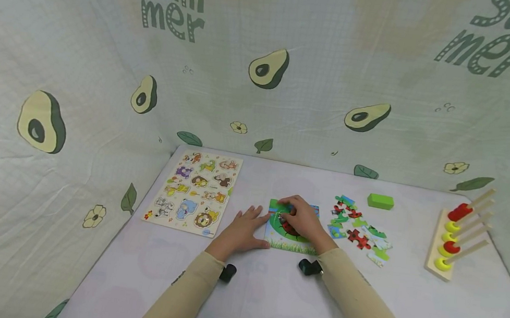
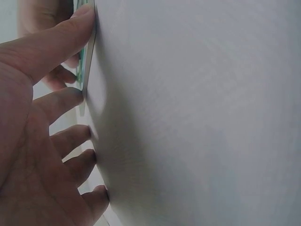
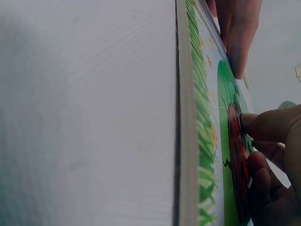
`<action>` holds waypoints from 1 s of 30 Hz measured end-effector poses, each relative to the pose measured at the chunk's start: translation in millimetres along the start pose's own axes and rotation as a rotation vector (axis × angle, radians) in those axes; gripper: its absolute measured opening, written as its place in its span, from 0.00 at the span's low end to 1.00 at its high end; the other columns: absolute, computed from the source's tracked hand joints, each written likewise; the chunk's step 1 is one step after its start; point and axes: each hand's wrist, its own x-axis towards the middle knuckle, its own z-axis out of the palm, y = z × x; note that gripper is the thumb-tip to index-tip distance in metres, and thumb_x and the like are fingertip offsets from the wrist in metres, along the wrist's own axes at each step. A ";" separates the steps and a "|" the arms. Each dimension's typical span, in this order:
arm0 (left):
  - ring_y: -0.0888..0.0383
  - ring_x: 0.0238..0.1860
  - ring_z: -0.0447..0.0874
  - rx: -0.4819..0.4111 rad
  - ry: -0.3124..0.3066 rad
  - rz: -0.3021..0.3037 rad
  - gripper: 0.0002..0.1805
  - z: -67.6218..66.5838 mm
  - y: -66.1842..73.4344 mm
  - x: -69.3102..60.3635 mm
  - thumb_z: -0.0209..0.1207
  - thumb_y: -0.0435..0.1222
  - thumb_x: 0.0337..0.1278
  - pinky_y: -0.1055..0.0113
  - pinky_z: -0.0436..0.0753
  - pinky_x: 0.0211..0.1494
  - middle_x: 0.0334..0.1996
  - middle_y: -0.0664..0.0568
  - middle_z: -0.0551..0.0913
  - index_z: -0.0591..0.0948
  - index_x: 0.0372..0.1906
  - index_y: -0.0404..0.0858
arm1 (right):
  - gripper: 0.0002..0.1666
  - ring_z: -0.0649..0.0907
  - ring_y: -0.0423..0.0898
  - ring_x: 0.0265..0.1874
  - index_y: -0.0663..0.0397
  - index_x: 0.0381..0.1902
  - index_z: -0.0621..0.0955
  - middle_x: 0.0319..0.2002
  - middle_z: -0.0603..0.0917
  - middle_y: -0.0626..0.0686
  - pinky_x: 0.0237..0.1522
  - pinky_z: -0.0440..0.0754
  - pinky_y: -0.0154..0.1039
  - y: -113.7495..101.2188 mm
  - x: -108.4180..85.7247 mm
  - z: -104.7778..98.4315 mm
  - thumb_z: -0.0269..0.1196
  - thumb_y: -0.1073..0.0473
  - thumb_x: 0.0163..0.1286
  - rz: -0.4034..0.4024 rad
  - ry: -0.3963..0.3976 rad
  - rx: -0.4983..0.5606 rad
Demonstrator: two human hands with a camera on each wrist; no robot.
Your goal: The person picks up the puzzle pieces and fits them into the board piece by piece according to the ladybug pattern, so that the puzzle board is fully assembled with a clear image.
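Note:
A ladybug jigsaw puzzle board (image 1: 292, 246) with a grass border lies flat in front of me. My left hand (image 1: 243, 231) is at its left side, fingers spread. In the left wrist view, the thumb (image 2: 80, 23) and index finger touch the board's edge, while the other fingertips rest on the table. Over the upper part of the board, my right hand (image 1: 302, 219) has its fingers curled. Its thumb (image 3: 256, 123) and fingers pinch a small greenish puzzle piece (image 3: 248, 140) against the board, mostly hidden by the hand.
Right of the board lie several loose puzzle pieces (image 1: 359, 239), with a green block (image 1: 380, 201) behind them. A wooden animal puzzle (image 1: 194, 194) is at the left. A peg stand with red and yellow beads (image 1: 439, 243) stands far right. A printed cloth (image 1: 305, 133) hangs behind.

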 end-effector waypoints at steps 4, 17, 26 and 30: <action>0.46 0.81 0.44 -0.002 -0.001 0.000 0.47 0.5 -0.6 1.1 0.68 0.57 0.58 0.47 0.46 0.82 0.80 0.45 0.54 0.65 0.79 0.48 | 0.21 0.74 0.43 0.29 0.52 0.61 0.82 0.57 0.80 0.53 0.32 0.75 0.40 1.5 -0.5 0.9 0.67 0.61 0.71 0.002 -0.002 0.011; 0.46 0.81 0.45 -0.002 0.004 0.004 0.47 1.2 -1.2 0.4 0.68 0.58 0.57 0.46 0.47 0.82 0.80 0.45 0.55 0.65 0.78 0.48 | 0.22 0.75 0.42 0.31 0.50 0.62 0.82 0.56 0.80 0.53 0.34 0.76 0.40 3.8 -2.1 -0.7 0.68 0.60 0.71 -0.014 0.014 0.017; 0.46 0.81 0.45 -0.006 0.007 0.004 0.46 1.4 -1.3 0.9 0.68 0.57 0.58 0.46 0.46 0.82 0.80 0.45 0.55 0.65 0.79 0.48 | 0.22 0.82 0.45 0.39 0.50 0.63 0.81 0.59 0.79 0.55 0.40 0.84 0.44 5.3 -7.2 -5.3 0.67 0.61 0.72 -0.004 0.022 0.015; 0.46 0.81 0.45 -0.003 0.007 0.005 0.47 2.1 -2.4 1.3 0.68 0.57 0.57 0.47 0.46 0.82 0.80 0.45 0.54 0.65 0.79 0.48 | 0.23 0.83 0.47 0.42 0.51 0.64 0.81 0.60 0.78 0.56 0.44 0.84 0.48 4.4 -11.2 -9.3 0.66 0.62 0.72 0.000 0.022 0.017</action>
